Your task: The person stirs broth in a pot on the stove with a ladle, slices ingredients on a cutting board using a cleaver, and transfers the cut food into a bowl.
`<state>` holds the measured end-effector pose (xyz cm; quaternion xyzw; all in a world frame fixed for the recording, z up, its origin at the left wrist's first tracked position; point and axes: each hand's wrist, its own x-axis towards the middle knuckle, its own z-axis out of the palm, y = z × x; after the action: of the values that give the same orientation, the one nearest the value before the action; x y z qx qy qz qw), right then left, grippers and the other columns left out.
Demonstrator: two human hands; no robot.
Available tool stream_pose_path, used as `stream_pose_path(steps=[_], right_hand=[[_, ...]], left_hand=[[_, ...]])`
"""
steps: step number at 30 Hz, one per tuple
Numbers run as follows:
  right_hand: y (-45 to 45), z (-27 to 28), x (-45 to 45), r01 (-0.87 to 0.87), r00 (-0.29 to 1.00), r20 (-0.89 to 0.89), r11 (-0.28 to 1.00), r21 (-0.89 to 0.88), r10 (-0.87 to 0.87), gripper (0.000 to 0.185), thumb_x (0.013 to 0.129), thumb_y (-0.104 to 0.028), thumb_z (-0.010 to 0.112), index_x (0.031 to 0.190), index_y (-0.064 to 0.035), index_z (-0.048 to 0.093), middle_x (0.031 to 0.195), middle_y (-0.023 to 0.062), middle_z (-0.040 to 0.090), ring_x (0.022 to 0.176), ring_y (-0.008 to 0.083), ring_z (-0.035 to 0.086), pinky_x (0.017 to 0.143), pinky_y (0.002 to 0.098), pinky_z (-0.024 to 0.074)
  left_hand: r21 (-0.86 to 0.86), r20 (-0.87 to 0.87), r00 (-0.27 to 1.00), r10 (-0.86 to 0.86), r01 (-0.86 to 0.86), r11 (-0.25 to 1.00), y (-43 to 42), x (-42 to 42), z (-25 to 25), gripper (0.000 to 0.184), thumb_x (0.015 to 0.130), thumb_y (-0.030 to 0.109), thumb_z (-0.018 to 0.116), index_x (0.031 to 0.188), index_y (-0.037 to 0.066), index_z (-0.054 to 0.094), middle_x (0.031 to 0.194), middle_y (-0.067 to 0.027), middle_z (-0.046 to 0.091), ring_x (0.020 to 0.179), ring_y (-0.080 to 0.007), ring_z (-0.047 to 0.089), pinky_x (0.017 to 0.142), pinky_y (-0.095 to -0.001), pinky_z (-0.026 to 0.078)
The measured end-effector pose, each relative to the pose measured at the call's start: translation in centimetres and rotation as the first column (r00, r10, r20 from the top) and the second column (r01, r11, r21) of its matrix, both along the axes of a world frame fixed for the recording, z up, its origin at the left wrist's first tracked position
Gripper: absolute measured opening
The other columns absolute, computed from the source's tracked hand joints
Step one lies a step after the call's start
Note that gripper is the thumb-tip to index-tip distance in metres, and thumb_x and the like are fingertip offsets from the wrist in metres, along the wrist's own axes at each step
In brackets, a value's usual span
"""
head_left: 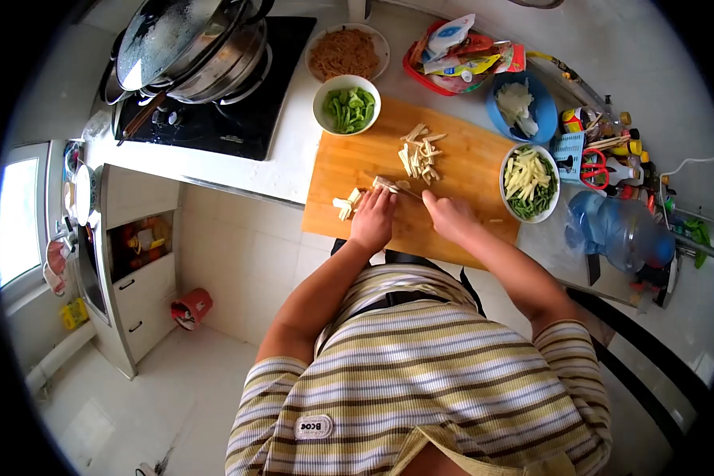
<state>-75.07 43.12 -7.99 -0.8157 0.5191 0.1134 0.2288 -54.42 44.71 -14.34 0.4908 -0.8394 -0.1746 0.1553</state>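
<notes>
On a wooden cutting board [337, 170], my left hand [373, 218] presses its bent fingers onto a pale vegetable piece [383, 183]. My right hand [451, 217] is closed round the handle of a knife [409, 191], whose blade reaches left to that piece, close to my left fingertips. Pale chunks [346, 204] lie just left of my left hand. Beyond the blade sits a loose pile of cut pale strips [420, 155]. A small sliver lies right of my right hand. The knife's handle is mostly hidden by my fingers.
Around the board stand a bowl of green peppers [349, 109], a plate of brown shreds [344, 52], a bowl of pale strips and greens [530, 184] and a blue bowl [523, 107]. A steamer pot [214, 75] sits on the stove at left; bottles and a large water jug [623, 230] are at right.
</notes>
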Motion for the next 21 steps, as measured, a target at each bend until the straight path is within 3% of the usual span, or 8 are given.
stream_pose_path(steps=[5,7,8,9,11,15,17,21], right_hand=[[0.0,-2.2,1.4,0.199,0.963,0.197,0.979,-0.052,-0.185,0.021,0.085,-0.010,0.052,0.102,-0.0025,0.046,0.064,0.0193,0.061,0.059,0.0376,0.060,0.052,0.0494,0.0452],[0.3,-0.3,1.0,0.210,0.960,0.189,0.978,-0.002,-0.205,0.020,0.085,-0.012,0.052,0.102,-0.0033,0.046,0.064,0.0192,0.060,0.059,0.0381,0.060,0.052,0.0497,0.0448],[0.6,0.3,0.8,0.222,0.957,0.177,0.974,0.051,-0.228,0.020,0.086,-0.013,0.053,0.102,-0.0042,0.045,0.063,0.0190,0.060,0.059,0.0387,0.060,0.052,0.0501,0.0443],[0.8,0.2,0.8,0.230,0.955,0.179,0.972,0.053,-0.236,0.020,0.086,-0.013,0.053,0.102,-0.0042,0.045,0.063,0.0190,0.060,0.059,0.0387,0.060,0.052,0.0501,0.0443],[0.9,0.1,0.7,0.129,0.958,0.254,0.991,0.044,-0.136,0.020,0.086,-0.015,0.053,0.101,-0.0054,0.045,0.063,0.0183,0.060,0.059,0.0390,0.059,0.051,0.0507,0.0434],[1.4,-1.9,0.3,0.100,0.961,0.253,0.993,0.069,-0.115,0.020,0.087,-0.015,0.053,0.101,-0.0053,0.044,0.063,0.0185,0.060,0.059,0.0390,0.059,0.051,0.0509,0.0432],[1.6,-1.3,-0.4,0.255,0.938,0.243,0.967,0.007,-0.249,0.020,0.087,-0.016,0.053,0.101,-0.0051,0.044,0.062,0.0192,0.059,0.059,0.0390,0.059,0.050,0.0515,0.0430],[2.0,-1.5,-1.5,0.368,0.921,0.152,0.929,-0.044,-0.358,0.025,0.084,-0.012,0.054,0.106,-0.0031,0.047,0.064,0.0184,0.061,0.059,0.0371,0.061,0.051,0.0481,0.0455]], left_hand=[[0.011,-0.116,0.993,-0.018,0.020,1.000,-0.4,0.8,1.2,0.032,0.076,0.004,0.052,0.108,0.004,0.057,0.114,-0.0146,0.054,0.111,-0.0338,0.050,0.094,-0.0432,0.040],[0.141,-0.240,0.963,0.125,-0.093,0.986,-0.2,2.1,2.2,0.031,0.075,0.004,0.054,0.106,0.004,0.061,0.114,-0.0150,0.054,0.109,-0.0328,0.050,0.095,-0.0425,0.040],[0.130,-0.321,0.930,0.179,-0.144,0.981,-0.3,3.4,3.0,0.029,0.073,0.002,0.059,0.100,0.006,0.064,0.107,-0.0140,0.056,0.100,-0.0322,0.053,0.087,-0.0421,0.043],[0.102,-0.203,0.934,0.293,-0.278,0.955,0.0,5.0,2.2,0.031,0.072,0.004,0.062,0.102,0.006,0.063,0.107,-0.0145,0.055,0.099,-0.0321,0.053,0.085,-0.0400,0.044],[0.161,-0.145,0.910,0.388,-0.365,0.917,0.0,7.7,2.3,0.033,0.070,0.008,0.067,0.102,0.006,0.062,0.108,-0.0146,0.053,0.100,-0.0310,0.052,0.086,-0.0396,0.044],[0.184,-0.054,0.927,0.370,-0.355,0.917,-0.4,8.3,3.4,0.035,0.068,0.011,0.070,0.102,0.006,0.061,0.110,-0.0149,0.051,0.102,-0.0310,0.050,0.086,-0.0394,0.044],[0.237,0.008,0.945,0.327,-0.319,0.918,-1.5,7.3,2.7,0.035,0.068,0.013,0.070,0.102,0.007,0.061,0.110,-0.0141,0.050,0.103,-0.0314,0.049,0.086,-0.0395,0.044],[0.213,0.102,0.955,0.278,-0.293,0.932,-4.0,6.7,-0.5,0.023,0.071,0.013,0.067,0.093,0.007,0.065,0.099,-0.0119,0.056,0.094,-0.0313,0.054,0.080,-0.0393,0.046]])
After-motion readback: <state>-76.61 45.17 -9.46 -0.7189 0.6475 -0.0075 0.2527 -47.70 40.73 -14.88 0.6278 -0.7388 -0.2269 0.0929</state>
